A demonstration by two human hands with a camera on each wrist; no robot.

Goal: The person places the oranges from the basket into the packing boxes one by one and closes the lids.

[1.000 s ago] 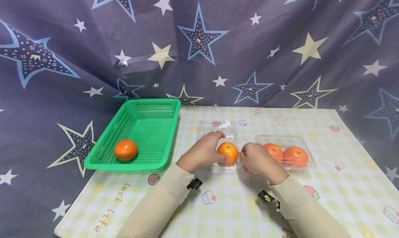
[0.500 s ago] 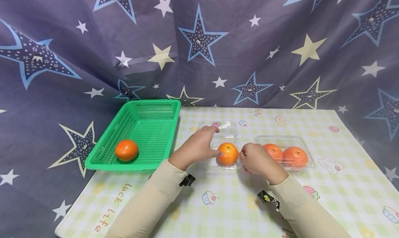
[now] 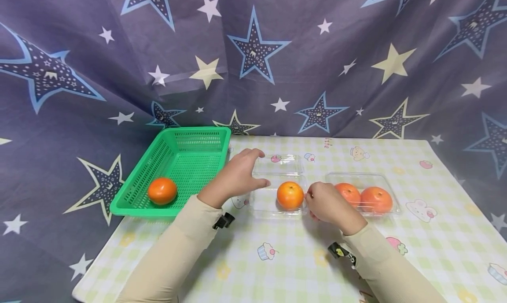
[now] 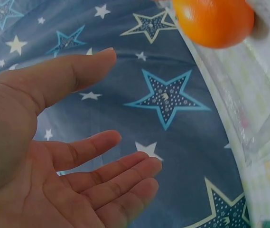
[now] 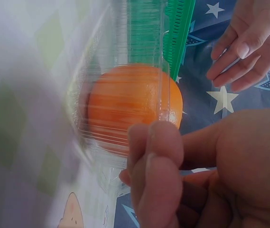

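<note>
1. Fruit is seen in the middle of the head view: a single orange (image 3: 290,195) sits in an open clear plastic box (image 3: 264,206), whose lid (image 3: 279,163) lies folded back just above it in the frame.
2. The left hand (image 3: 236,176) is held at the left edge of that box, fingers spread and relaxed, gripping nothing; in the left wrist view the palm (image 4: 54,156) is seen open, with the orange (image 4: 213,20) at the upper right of the frame and apart from the fingers.
3. The right hand (image 3: 324,202) is placed at the right edge of the box, fingers curled; in the right wrist view its fingertips (image 5: 156,161) are seen against the clear plastic wall (image 5: 99,118) in front of the orange (image 5: 130,107). Whether the rim is actually pinched cannot be told.
4. A second clear box (image 3: 364,179), to the right of centre, is closed over two oranges (image 3: 375,199).
5. A green basket (image 3: 198,133) is seen left of centre with one orange (image 3: 162,190) near its lower corner.
6. Everything rests on a checked tablecloth (image 3: 301,259), backed by a star-printed curtain (image 3: 119,65) filling the upper frame.
</note>
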